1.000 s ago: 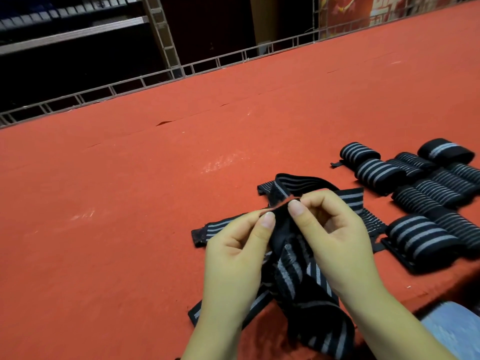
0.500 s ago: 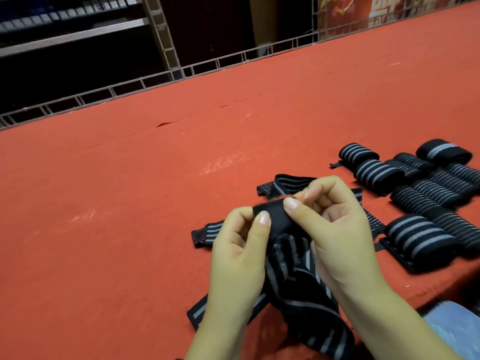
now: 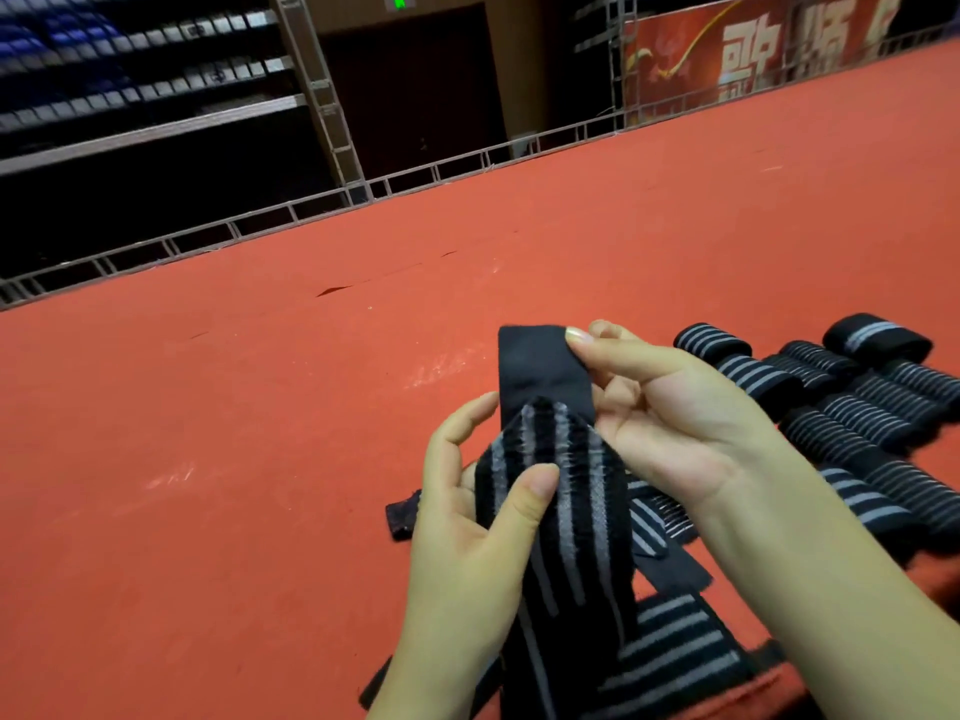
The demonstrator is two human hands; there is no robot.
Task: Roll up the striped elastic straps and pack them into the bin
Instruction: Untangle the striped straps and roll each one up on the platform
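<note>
Both hands have lifted the strap higher than half a second ago, and its plain black end, then folded down between the thumbs, now stands upright. The camera has also tipped up, showing more of the far background.

The right hand pinches the top right corner of the black end tab between thumb and curled fingers. The left hand holds the striped elastic strap lower down, thumb pressed on its front face and fingers curved behind it. From there the strap hangs toward the near edge of the view, where more black-and-grey striped length lies loose on the red felt table. A short dark strap end pokes out to the left of the left hand.

To the right, just beyond the right wrist, a cluster of rolled straps rests on the table, packed side by side and touching.

Along the table's far edge runs a metal rail. Behind it stand dark shelves on the left and a red banner with pale characters on the right.
</note>
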